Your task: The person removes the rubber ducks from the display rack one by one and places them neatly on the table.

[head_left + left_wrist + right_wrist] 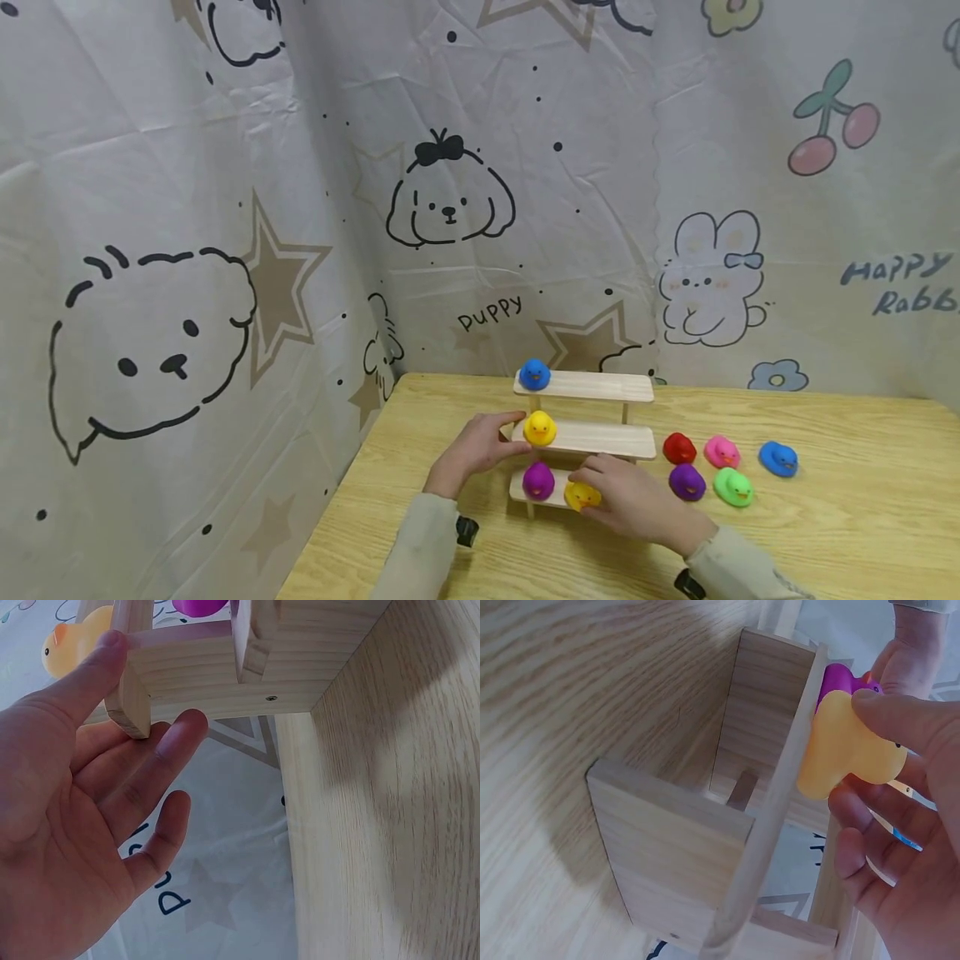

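Observation:
A three-tier wooden display shelf (pixel 592 437) stands on the table. My left hand (pixel 483 443) holds the left end of its middle tier, thumb in front and fingers behind. On that tier, close to the thumb, sits a yellow rubber duck (pixel 540 428). With thumb and fingers my right hand (pixel 637 500) pinches another yellow duck (pixel 844 746), which is at the bottom tier, partly covered by the fingers. A magenta duck (pixel 537 482) sits just left of it on the same tier. On the top tier's left end is a blue duck (pixel 535 375).
Right of the shelf, on the wooden table (pixel 862 533), lie several loose ducks: red (pixel 679 448), pink (pixel 722 452), blue (pixel 778 458), purple (pixel 687 482) and green (pixel 733 487). A printed curtain (pixel 570 208) hangs behind the table and along its left side.

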`<state>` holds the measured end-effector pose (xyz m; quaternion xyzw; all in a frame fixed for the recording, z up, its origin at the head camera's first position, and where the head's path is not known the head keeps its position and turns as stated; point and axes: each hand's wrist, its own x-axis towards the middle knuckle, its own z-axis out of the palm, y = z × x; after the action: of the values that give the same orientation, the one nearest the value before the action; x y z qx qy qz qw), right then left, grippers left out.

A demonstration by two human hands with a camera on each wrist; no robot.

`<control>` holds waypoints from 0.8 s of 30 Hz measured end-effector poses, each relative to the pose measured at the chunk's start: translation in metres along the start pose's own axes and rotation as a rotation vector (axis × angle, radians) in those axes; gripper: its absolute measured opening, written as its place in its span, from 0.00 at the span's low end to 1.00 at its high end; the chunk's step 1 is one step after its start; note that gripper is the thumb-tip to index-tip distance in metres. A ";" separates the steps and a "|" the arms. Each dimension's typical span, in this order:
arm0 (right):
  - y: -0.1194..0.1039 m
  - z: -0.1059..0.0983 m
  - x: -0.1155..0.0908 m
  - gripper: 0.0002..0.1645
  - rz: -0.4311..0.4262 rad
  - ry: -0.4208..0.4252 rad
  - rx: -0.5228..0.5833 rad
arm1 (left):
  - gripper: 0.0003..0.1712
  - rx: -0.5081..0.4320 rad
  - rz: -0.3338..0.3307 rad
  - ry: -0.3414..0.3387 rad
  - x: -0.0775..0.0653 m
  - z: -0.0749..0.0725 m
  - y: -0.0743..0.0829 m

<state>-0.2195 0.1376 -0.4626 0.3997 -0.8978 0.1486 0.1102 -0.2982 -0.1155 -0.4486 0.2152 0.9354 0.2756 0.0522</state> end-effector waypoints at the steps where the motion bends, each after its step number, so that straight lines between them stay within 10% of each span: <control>1: 0.000 -0.001 -0.001 0.20 -0.001 0.001 0.002 | 0.35 -0.001 0.000 0.000 0.000 0.000 0.000; 24: 0.031 -0.050 -0.073 0.29 -0.022 0.220 -0.071 | 0.35 -0.021 0.026 0.005 -0.002 -0.001 0.001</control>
<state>-0.1908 0.2246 -0.4442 0.3864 -0.8806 0.1587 0.2238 -0.2962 -0.1160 -0.4476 0.2261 0.9298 0.2865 0.0483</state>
